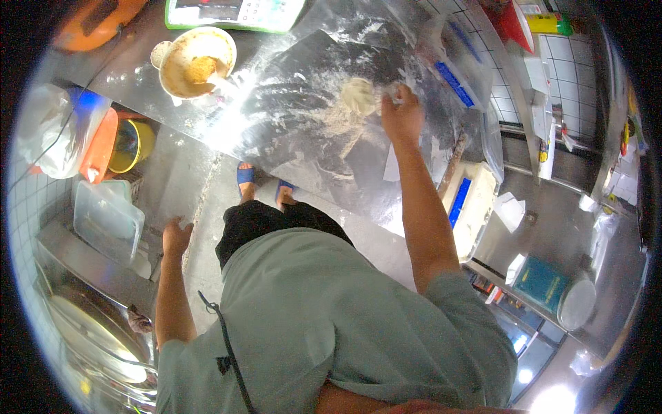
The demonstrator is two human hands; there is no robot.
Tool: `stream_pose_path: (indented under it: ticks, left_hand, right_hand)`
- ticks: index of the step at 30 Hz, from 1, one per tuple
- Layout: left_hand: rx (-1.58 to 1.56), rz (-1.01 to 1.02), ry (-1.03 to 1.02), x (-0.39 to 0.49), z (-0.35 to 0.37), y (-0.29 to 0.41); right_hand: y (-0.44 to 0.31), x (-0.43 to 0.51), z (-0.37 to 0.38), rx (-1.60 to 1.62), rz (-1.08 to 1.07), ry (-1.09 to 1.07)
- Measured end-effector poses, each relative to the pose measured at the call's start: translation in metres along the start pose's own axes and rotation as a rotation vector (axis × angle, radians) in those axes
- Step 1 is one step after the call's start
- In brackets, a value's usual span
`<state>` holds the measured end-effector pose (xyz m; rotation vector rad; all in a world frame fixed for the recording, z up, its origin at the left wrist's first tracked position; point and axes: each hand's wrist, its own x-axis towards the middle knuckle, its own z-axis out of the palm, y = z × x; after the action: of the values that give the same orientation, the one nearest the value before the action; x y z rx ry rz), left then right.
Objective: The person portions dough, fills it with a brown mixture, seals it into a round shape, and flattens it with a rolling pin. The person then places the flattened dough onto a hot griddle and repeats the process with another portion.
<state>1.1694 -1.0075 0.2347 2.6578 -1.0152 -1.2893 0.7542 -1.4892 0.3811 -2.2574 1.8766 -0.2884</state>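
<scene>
A pale ball of dough (358,96) with a pleated-looking top sits on the floured steel worktop (289,103). Just to its right is my right hand (402,111), fingers curled over the worktop; whether something small is between the fingertips is blurred. My left hand (177,235) hangs over the floor at the left, away from the worktop, fingers loosely bent, with nothing visible in it. A bowl (227,49) holding orange-brown crumbly filling (200,69) and a pale utensil stands at the upper left of the worktop. Loose flour lies around and below the dough.
A green-edged digital scale (235,23) stands beyond the bowl. Right of my right arm lie a rolling pin (457,152) and a dough-coloured tray with a blue strip (478,207). A yellow bucket (132,146) and clear plastic container (108,222) are at the left.
</scene>
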Motion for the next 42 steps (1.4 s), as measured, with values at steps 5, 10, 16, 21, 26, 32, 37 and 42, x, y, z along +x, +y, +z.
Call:
stream_pose_path:
  ticks: [5,10,16,21,26,32,37,42]
  left_hand:
    - [-0.009,-0.096,-0.042,-0.009,0.017,-0.017]
    - [0.060,0.047,-0.028,-0.008,0.034,-0.049]
    - [0.197,0.113,-0.037,-0.017,0.045,-0.060]
    - [0.081,-0.032,-0.094,-0.043,0.036,-0.021]
    - [0.210,-0.022,-0.083,-0.037,0.022,-0.009]
    - [0.217,0.199,-0.075,-0.004,0.013,-0.039]
    - [0.384,0.270,-0.139,0.019,-0.017,-0.045]
    - [0.291,0.207,-0.144,0.059,-0.052,-0.049]
  right_hand:
    - [-0.060,0.016,0.009,-0.078,0.165,-0.141]
    - [-0.075,0.018,0.047,0.002,-0.091,-0.300]
    - [0.004,-0.010,0.011,-0.023,0.257,-0.383]
    - [0.002,-0.044,0.007,-0.031,-0.294,-0.125]
    - [-0.019,-0.059,-0.001,-0.051,-0.126,-0.212]
    - [-0.053,-0.047,0.010,0.140,-0.131,-0.343]
    - [-0.079,-0.054,0.016,0.045,-0.010,-0.273]
    - [-0.141,-0.039,0.039,0.014,-0.124,-0.431]
